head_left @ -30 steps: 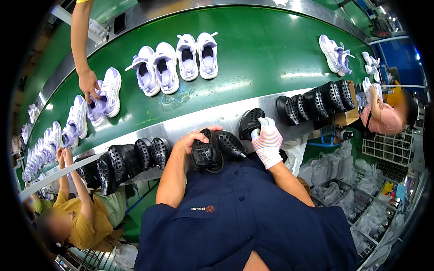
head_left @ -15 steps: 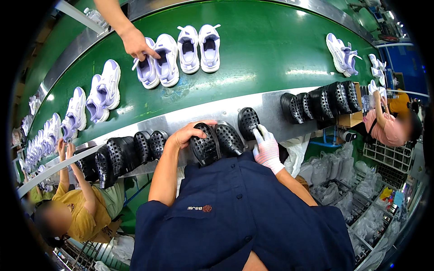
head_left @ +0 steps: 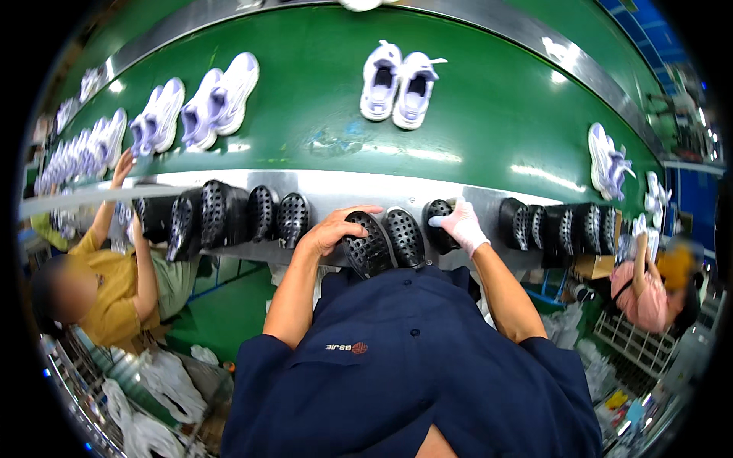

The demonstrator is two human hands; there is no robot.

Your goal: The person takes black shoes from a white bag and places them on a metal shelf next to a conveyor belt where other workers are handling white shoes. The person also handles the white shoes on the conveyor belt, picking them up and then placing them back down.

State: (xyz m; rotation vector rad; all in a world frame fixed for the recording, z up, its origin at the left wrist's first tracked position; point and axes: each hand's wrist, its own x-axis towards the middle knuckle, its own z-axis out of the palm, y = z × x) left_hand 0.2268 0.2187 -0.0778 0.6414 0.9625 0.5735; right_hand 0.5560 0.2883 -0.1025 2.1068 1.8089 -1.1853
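My left hand (head_left: 334, 230), bare, is closed around the side of a black shoe-shaped form (head_left: 369, 252) dotted with holes, its thumb on the front. A second black form (head_left: 405, 238) stands right beside that one, close to my shirt. My right hand (head_left: 463, 226), in a pale pink-and-white glove with bare fingertips or a bluish tip showing, grips a third black form (head_left: 438, 233) at its upper right side. All three stand at the metal edge (head_left: 330, 187) of the green belt. The underside of each form is hidden.
A pair of white-and-lavender sneakers (head_left: 397, 85) sits on the green belt (head_left: 305, 99) ahead. More sneakers (head_left: 221, 99) line up at left, others (head_left: 607, 162) at right. Rows of black forms (head_left: 221, 217) flank me. Co-workers sit at left (head_left: 114, 290) and right (head_left: 645, 286).
The view has turned, shifting the scene. My right hand has gone from touching the third form's lower side to gripping its upper side. The co-worker's hand over the sneakers has left view.
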